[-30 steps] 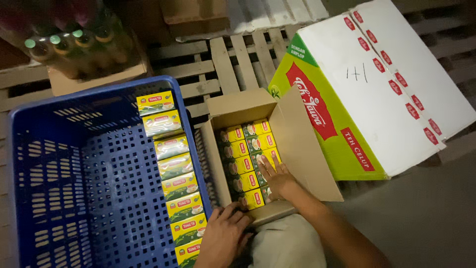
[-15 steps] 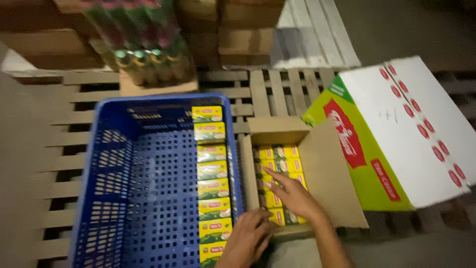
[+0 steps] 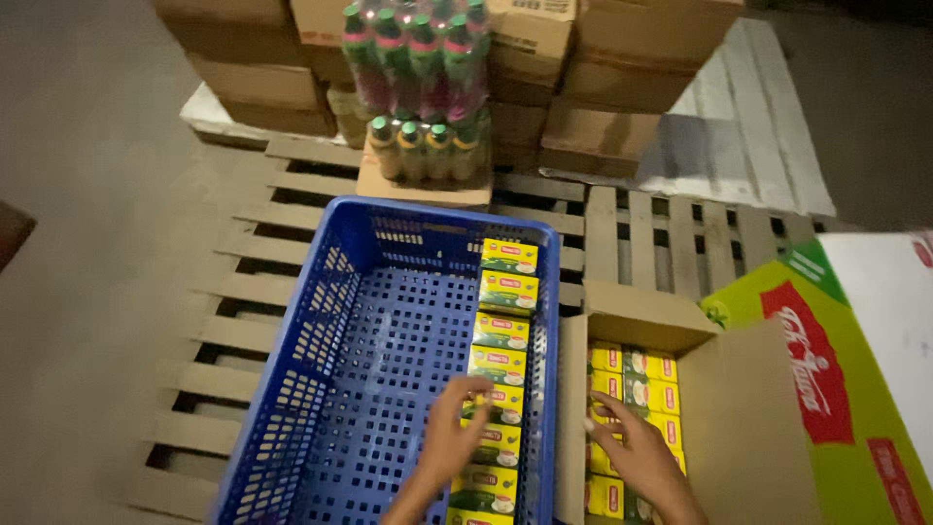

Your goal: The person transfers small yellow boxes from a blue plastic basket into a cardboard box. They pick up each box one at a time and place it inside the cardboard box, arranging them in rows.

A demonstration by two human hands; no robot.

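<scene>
On the left we see a blue plastic crate (image 3: 321, 389) resting on a wooden pallet (image 3: 243, 292), with a row of yellow-and-green tea boxes (image 3: 503, 340) lined along its right wall. Our left hand (image 3: 455, 433) is inside the crate, its fingers curled loosely over the boxes near the lower end of that row; we cannot tell whether it grips one. Just right of the crate stands an open cardboard carton (image 3: 739, 428) filled with small yellow packets (image 3: 649, 381), and our right hand (image 3: 637, 457) lies on them, fingers spread flat. Further right lies a large green-and-white carton (image 3: 855, 389). Shrink-wrapped bottles (image 3: 418, 87) and brown cartons (image 3: 622, 68) stand behind.
</scene>
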